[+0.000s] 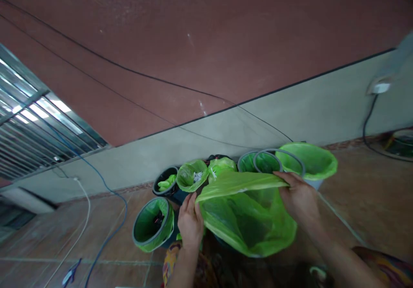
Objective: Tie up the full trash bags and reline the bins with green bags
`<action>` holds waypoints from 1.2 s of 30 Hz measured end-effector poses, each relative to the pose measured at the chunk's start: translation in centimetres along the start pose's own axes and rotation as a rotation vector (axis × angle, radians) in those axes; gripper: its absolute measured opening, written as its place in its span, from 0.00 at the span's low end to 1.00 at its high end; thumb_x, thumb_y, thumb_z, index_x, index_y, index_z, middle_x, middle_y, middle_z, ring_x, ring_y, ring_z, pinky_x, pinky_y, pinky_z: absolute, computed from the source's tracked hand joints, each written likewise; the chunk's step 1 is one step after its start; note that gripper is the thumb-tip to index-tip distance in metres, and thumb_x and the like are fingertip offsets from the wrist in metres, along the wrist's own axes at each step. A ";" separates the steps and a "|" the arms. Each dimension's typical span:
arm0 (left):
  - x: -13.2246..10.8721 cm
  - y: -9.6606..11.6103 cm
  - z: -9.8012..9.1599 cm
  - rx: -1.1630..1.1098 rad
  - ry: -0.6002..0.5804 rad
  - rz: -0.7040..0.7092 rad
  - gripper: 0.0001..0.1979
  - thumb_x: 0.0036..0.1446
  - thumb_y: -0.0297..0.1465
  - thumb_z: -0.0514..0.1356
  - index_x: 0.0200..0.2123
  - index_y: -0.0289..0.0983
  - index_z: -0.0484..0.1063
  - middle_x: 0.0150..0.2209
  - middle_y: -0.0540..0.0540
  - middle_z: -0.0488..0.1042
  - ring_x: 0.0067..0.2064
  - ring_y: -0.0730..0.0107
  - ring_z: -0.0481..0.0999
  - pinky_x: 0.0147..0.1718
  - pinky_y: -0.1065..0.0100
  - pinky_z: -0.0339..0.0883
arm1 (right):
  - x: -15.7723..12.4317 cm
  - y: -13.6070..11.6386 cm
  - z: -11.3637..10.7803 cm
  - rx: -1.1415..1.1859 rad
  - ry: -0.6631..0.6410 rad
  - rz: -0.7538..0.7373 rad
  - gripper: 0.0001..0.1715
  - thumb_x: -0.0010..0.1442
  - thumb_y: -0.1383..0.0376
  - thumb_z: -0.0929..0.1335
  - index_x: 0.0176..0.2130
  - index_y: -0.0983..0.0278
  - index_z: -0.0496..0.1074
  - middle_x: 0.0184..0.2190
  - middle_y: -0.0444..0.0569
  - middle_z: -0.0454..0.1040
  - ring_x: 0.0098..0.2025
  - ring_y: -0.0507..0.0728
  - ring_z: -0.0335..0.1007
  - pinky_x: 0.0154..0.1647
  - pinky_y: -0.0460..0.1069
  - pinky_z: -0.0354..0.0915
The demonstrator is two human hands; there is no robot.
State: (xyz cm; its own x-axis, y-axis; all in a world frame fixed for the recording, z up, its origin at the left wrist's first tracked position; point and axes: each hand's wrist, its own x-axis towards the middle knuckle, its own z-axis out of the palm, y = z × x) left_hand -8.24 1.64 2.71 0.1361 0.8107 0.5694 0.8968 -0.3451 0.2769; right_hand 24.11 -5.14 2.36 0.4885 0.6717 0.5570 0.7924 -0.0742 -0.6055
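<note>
A green plastic bag [248, 219] is stretched wide between my two hands, its mouth turned up toward me. My left hand [191, 219] is closed on the bag's left rim. On the far right rim, my right hand [298, 193] pinches the plastic. Below the bag, the view of whatever is under it is mostly hidden. Just beyond stand a green-lined bin [192, 175] with white scraps inside and a tied green bag [222, 167]. To the left is a grey-rimmed bin [153, 224] lined in green, with something dark in it.
Along the wall are a black bin [165, 180], bins with grey rings [267, 162] and a wide green-lined bin [306, 161]. A blue cable [124, 210] and a white cable [87, 210] cross the tiled floor. Blue-handled scissors or a similar tool [71, 274] lie at lower left.
</note>
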 end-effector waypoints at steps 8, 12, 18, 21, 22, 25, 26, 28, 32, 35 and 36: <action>-0.7 8.9 0.3 0.006 -0.141 0.210 0.39 0.53 0.33 0.64 0.67 0.39 0.55 0.68 0.36 0.56 0.65 0.47 0.60 0.61 0.42 0.57 | -1.7 -2.9 2.0 0.160 -0.105 -0.162 0.25 0.52 0.73 0.61 0.47 0.61 0.75 0.45 0.49 0.78 0.44 0.57 0.77 0.45 0.49 0.72; 0.5 10.4 1.9 0.032 -0.194 0.308 0.36 0.55 0.35 0.63 0.66 0.42 0.59 0.67 0.37 0.58 0.64 0.47 0.62 0.61 0.40 0.55 | -2.2 -3.9 2.5 0.216 -0.141 -0.209 0.23 0.54 0.73 0.61 0.47 0.61 0.75 0.45 0.50 0.77 0.45 0.57 0.76 0.45 0.50 0.72; 0.3 9.7 3.3 0.070 -0.287 0.360 0.39 0.53 0.43 0.64 0.66 0.41 0.58 0.67 0.37 0.59 0.64 0.46 0.61 0.62 0.38 0.53 | -2.0 -4.1 2.8 0.227 -0.174 -0.168 0.26 0.52 0.75 0.61 0.47 0.61 0.75 0.45 0.50 0.77 0.45 0.56 0.76 0.46 0.50 0.72; -0.3 9.9 3.7 0.087 -0.286 0.341 0.38 0.55 0.41 0.62 0.67 0.39 0.56 0.67 0.36 0.59 0.64 0.47 0.62 0.62 0.39 0.53 | -2.0 -4.5 2.8 0.221 -0.180 -0.145 0.24 0.53 0.75 0.62 0.47 0.62 0.74 0.46 0.50 0.77 0.44 0.56 0.76 0.47 0.50 0.71; -0.3 10.0 3.7 0.094 -0.284 0.329 0.36 0.57 0.38 0.60 0.67 0.39 0.56 0.67 0.36 0.60 0.63 0.48 0.62 0.62 0.39 0.53 | -2.0 -4.7 2.7 0.212 -0.186 -0.145 0.25 0.53 0.75 0.62 0.47 0.62 0.74 0.46 0.49 0.77 0.45 0.56 0.76 0.47 0.50 0.71; 0.0 10.0 3.6 0.109 -0.284 0.291 0.32 0.58 0.28 0.56 0.66 0.40 0.59 0.65 0.38 0.62 0.63 0.51 0.63 0.62 0.41 0.53 | -2.1 -5.0 2.5 0.158 -0.218 -0.143 0.27 0.50 0.77 0.62 0.48 0.61 0.74 0.47 0.48 0.77 0.46 0.55 0.75 0.47 0.49 0.71; 0.3 9.8 3.4 0.109 -0.285 0.278 0.31 0.57 0.26 0.55 0.65 0.40 0.61 0.65 0.38 0.63 0.62 0.52 0.64 0.62 0.42 0.53 | -2.1 -5.0 2.4 0.129 -0.229 -0.140 0.28 0.50 0.77 0.62 0.48 0.61 0.74 0.48 0.48 0.76 0.46 0.55 0.75 0.47 0.48 0.71; 0.8 9.0 2.7 0.100 -0.282 0.243 0.30 0.56 0.23 0.54 0.64 0.39 0.63 0.64 0.39 0.64 0.62 0.53 0.65 0.62 0.45 0.55 | -2.0 -4.7 2.1 0.064 -0.243 -0.126 0.29 0.49 0.78 0.62 0.48 0.62 0.74 0.49 0.49 0.76 0.45 0.55 0.75 0.46 0.48 0.70; 1.3 5.2 0.9 0.068 -0.245 0.128 0.29 0.56 0.24 0.52 0.62 0.37 0.65 0.63 0.38 0.67 0.59 0.53 0.69 0.58 0.49 0.61 | -1.3 -3.4 1.5 -0.040 -0.249 -0.064 0.28 0.48 0.78 0.63 0.47 0.62 0.75 0.48 0.50 0.76 0.42 0.55 0.75 0.44 0.48 0.70; 0.9 1.3 0.2 0.046 -0.211 0.034 0.27 0.57 0.24 0.50 0.60 0.36 0.67 0.61 0.37 0.68 0.59 0.53 0.69 0.57 0.50 0.63 | -0.8 -2.4 1.0 -0.079 -0.234 -0.006 0.28 0.49 0.77 0.63 0.47 0.63 0.75 0.48 0.51 0.76 0.41 0.56 0.75 0.43 0.48 0.70; 0.7 0.1 0.1 0.041 -0.213 0.002 0.26 0.57 0.24 0.50 0.59 0.35 0.67 0.60 0.36 0.69 0.59 0.54 0.69 0.57 0.51 0.64 | -0.7 -2.2 0.9 -0.082 -0.226 0.009 0.27 0.49 0.77 0.62 0.47 0.63 0.75 0.48 0.52 0.76 0.41 0.56 0.75 0.43 0.49 0.70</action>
State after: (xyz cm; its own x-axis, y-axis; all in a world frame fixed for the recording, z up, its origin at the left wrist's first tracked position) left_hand -7.97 2.20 3.08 0.2202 0.8931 0.3923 0.9123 -0.3309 0.2414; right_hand 21.70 -4.80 2.76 0.4090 0.8177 0.4051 0.8200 -0.1346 -0.5563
